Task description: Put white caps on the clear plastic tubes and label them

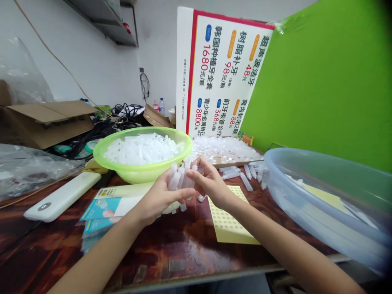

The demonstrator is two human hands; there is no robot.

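My left hand (pixel 162 195) is closed around a bunch of small translucent white plastic tubes (pixel 175 179), which stick up between its fingers and thumb. From the other side, my right hand (pixel 211 181) grips tubes of the same bunch with thumb and bent fingers. Both hands meet just in front of a yellow-green basin (pixel 131 173) heaped with similar pieces. Under and beside my right wrist lies a yellow sheet (pixel 234 222) with rows of small dots. More tubes (pixel 245 181) are scattered on the table behind it.
A translucent blue tub (pixel 306 200) stands at the right. Printed packets (pixel 104 208) and a long white device (pixel 64 198) lie on the left. Behind are a tray of small clear pieces (pixel 225 149), a printed price board (pixel 220 73), cables (pixel 122 114) and a cardboard box (pixel 49 122).
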